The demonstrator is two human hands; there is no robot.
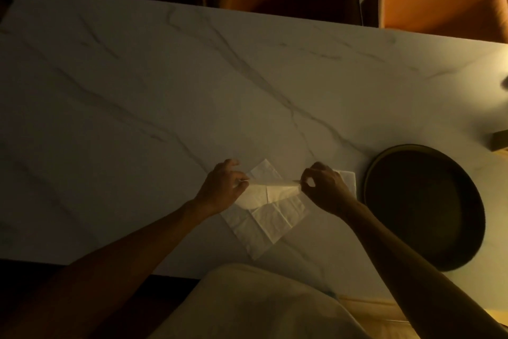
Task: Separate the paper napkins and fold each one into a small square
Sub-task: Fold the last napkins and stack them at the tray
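Nearest me, the napkin (264,217) lies on the marble table (137,91). I note the left hand (222,187) and right hand (324,187) each pinching its raised top layer. Thin, limp, tearable: grip corners lightly. A dark tray (472,198) sits just right.

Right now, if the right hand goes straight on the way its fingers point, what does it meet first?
The right hand points left along the lifted napkin, so it would probably first meet the left hand pinching the other end.
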